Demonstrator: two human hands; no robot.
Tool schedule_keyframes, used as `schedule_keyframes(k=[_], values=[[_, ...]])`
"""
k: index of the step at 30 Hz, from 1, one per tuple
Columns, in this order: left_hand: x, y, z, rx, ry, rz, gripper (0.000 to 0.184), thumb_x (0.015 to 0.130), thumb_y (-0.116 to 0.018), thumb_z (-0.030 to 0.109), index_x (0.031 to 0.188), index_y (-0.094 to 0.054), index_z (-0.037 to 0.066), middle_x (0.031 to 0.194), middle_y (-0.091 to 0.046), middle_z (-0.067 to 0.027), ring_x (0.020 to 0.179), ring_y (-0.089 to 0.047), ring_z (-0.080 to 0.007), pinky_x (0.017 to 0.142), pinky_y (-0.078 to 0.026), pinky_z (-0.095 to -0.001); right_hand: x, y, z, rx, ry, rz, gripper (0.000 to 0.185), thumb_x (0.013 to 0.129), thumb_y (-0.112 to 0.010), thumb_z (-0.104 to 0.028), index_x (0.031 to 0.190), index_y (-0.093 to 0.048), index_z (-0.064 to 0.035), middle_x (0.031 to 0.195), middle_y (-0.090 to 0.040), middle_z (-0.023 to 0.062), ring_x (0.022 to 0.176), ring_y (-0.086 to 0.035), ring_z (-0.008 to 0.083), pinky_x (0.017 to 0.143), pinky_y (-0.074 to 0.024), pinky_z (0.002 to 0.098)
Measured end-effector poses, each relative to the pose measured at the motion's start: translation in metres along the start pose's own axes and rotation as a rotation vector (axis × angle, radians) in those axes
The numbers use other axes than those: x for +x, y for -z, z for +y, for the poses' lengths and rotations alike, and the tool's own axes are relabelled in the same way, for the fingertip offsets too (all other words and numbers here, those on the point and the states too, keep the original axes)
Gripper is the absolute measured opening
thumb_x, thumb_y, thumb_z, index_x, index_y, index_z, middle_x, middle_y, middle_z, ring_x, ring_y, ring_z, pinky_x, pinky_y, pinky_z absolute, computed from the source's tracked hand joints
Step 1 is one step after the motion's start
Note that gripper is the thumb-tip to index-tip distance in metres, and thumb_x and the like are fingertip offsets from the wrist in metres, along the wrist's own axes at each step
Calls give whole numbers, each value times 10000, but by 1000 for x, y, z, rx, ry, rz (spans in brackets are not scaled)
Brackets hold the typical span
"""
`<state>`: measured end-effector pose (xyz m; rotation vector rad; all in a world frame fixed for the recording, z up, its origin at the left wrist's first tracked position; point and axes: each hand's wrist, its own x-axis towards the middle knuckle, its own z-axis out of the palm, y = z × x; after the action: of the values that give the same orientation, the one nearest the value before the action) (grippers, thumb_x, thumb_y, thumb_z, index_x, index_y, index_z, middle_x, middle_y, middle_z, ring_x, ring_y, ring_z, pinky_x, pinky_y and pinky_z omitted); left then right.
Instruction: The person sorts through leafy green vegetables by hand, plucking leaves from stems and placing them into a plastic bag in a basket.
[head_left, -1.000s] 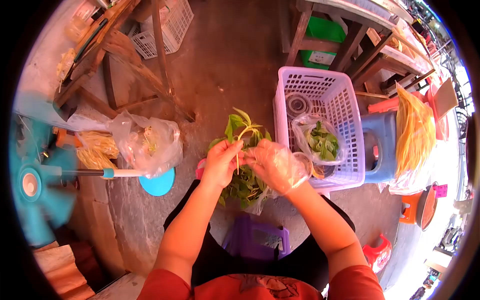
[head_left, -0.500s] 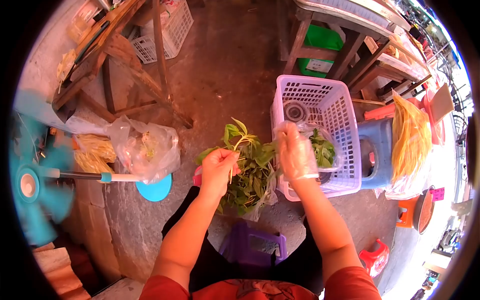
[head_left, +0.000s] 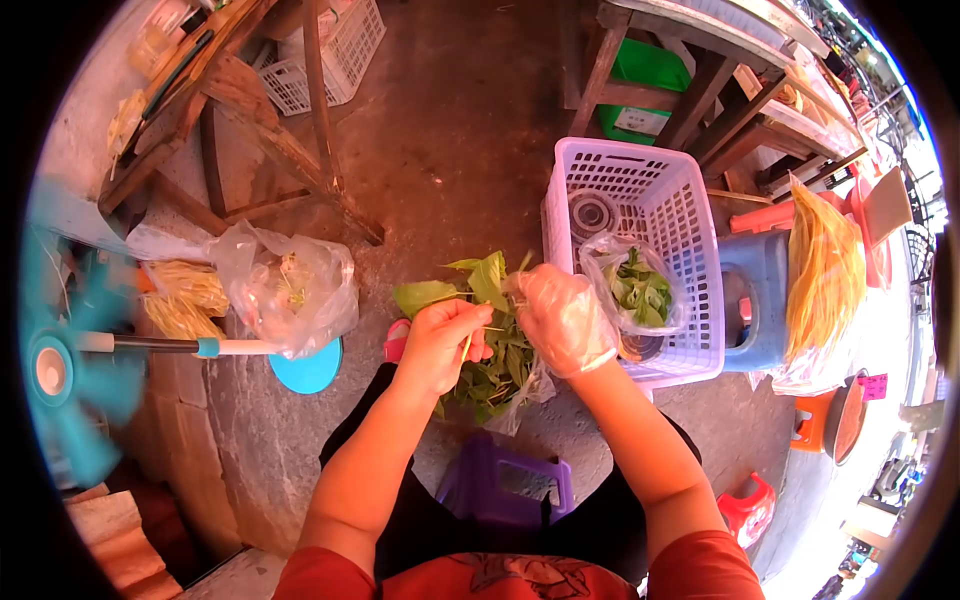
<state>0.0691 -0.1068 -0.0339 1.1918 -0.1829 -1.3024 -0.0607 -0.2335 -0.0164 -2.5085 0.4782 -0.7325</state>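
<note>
My bare left hand (head_left: pixel 447 342) pinches a leafy green stem (head_left: pixel 466 346), whose broad leaves (head_left: pixel 428 295) spread above the fingers. Close beside it on the right is my right hand (head_left: pixel 566 318), in a clear plastic glove. Its fingers are closed at the sprig's leaves, and a bit of green pokes out above them; the fingertips are partly hidden. Below both hands, a heap of leafy greens (head_left: pixel 497 385) lies in a clear plastic bag. Inside the lilac plastic basket (head_left: pixel 706 300) to the right, another clear bag holds picked green leaves (head_left: pixel 641 290).
A purple stool (head_left: pixel 480 470) stands between my legs. At left are a turquoise fan (head_left: pixel 52 372), a clear bag of scraps (head_left: pixel 290 285) and a round blue lid (head_left: pixel 308 368). A blue stool (head_left: pixel 765 290) adjoins the basket; wooden tables (head_left: pixel 600 75) stand beyond.
My right hand has moved left from over the basket to the sprig in my left hand, uncovering the bag of leaves. The sprig's leaves have shifted.
</note>
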Motion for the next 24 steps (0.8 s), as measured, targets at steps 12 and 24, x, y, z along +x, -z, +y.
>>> schedule_keyframes(k=[12, 24], values=[[-2, 10, 6, -116, 145, -106, 160, 876, -592, 165, 788, -573, 33, 557, -525, -27, 439, -475, -126, 560, -465, -300, 6, 3, 11, 279, 16, -6, 83, 790, -582, -20, 866, -551, -24, 853, -617, 209, 785, -615, 390, 621, -482, 415], [-2, 19, 15, -211, 147, -115, 153, 888, -582, 168, 811, -576, 35, 564, -524, -10, 446, -478, -113, 548, -470, -293, -2, -5, 4, 666, -337, -300, 134, 877, -546, -91, 954, -587, 10, 886, -619, 89, 852, -561, 153, 789, -444, 295]])
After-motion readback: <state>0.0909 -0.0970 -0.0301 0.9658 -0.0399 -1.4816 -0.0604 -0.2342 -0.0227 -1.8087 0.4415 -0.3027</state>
